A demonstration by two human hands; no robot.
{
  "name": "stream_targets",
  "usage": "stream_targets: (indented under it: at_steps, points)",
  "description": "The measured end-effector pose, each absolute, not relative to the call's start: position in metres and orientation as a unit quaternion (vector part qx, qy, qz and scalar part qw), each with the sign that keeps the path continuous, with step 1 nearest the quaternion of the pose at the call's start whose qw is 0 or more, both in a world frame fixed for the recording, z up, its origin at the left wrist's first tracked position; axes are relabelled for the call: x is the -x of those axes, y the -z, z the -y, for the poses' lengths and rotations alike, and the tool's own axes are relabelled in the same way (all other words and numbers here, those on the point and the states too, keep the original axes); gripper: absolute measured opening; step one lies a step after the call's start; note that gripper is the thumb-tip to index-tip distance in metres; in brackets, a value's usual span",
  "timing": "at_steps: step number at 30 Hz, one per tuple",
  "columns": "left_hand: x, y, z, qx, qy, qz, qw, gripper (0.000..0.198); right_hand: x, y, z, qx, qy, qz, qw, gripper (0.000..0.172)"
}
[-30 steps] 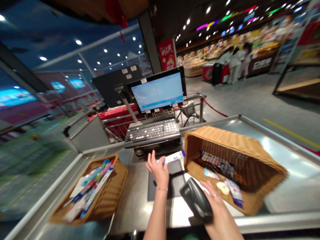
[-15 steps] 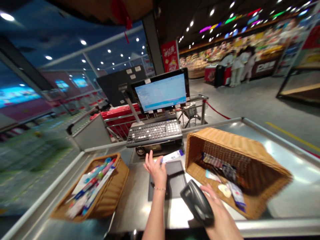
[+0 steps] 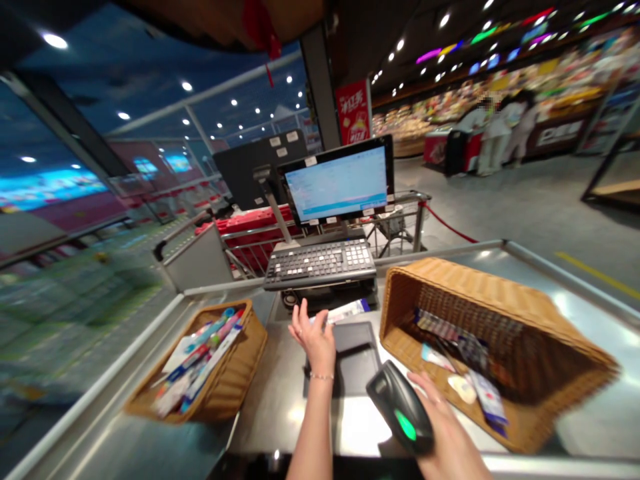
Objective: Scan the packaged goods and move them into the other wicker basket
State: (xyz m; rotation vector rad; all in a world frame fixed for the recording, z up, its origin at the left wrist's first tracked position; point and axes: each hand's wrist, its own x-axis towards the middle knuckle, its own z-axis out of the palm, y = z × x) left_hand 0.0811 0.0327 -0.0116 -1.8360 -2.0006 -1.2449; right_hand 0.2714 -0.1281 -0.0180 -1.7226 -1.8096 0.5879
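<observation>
My left hand (image 3: pixel 317 340) reaches over the counter, wearing a thin bracelet. Its thumb and fingers are closed on one end of a slim white packet with a blue end (image 3: pixel 349 310), just in front of the keyboard; the print is too small to read. My right hand (image 3: pixel 443 413) grips a black handheld barcode scanner (image 3: pixel 397 400), with a green light glowing on its top. Below the packet lies a dark flat pad (image 3: pixel 357 363). Beside my right hand, a wicker basket (image 3: pixel 467 277) lies tipped toward me, with several packaged items inside.
Another wicker basket (image 3: pixel 245 367), filled with small packaged goods, stands on the left. Behind the pad are a keyboard (image 3: pixel 323 260) and a lit monitor (image 3: pixel 340 183). A metal rim (image 3: pixel 575 287) edges the counter. Several people (image 3: pixel 503 133) stand in the far background.
The scanner's green light has come on. The surroundings have shifted right in the view, while both hands keep their holds with little movement.
</observation>
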Motion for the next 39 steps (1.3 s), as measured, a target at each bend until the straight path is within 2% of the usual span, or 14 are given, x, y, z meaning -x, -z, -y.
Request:
stream_targets:
  at_steps: [2,8,16,23,31,39]
  points:
    - [-0.080,0.011,-0.033,0.611,0.416,0.669,0.078,0.018,-0.272,0.018,0.128,0.639,-0.227,0.681,0.276,0.046]
    - [-0.076,0.012,-0.034,0.606,0.420,0.671,0.080,0.017,-0.263,0.012,0.132,0.623,-0.235,0.671,0.326,0.044]
    - [-0.073,0.004,-0.029,0.591,0.426,0.680,0.081,0.018,-0.256,0.005,0.133,0.605,-0.244,0.676,0.344,0.050]
    - [-0.065,0.000,-0.025,0.582,0.421,0.690,0.087,0.020,-0.256,0.022,0.132,0.577,-0.238,0.719,0.306,0.053]
    - [-0.055,-0.001,-0.020,0.566,0.428,0.700,0.081,0.018,-0.244,0.004,0.138,0.578,-0.223,0.741,0.260,0.058]
    - [-0.039,0.004,-0.018,0.556,0.433,0.703,0.091,0.020,-0.236,-0.013,0.136,0.559,-0.228,0.769,0.211,0.044]
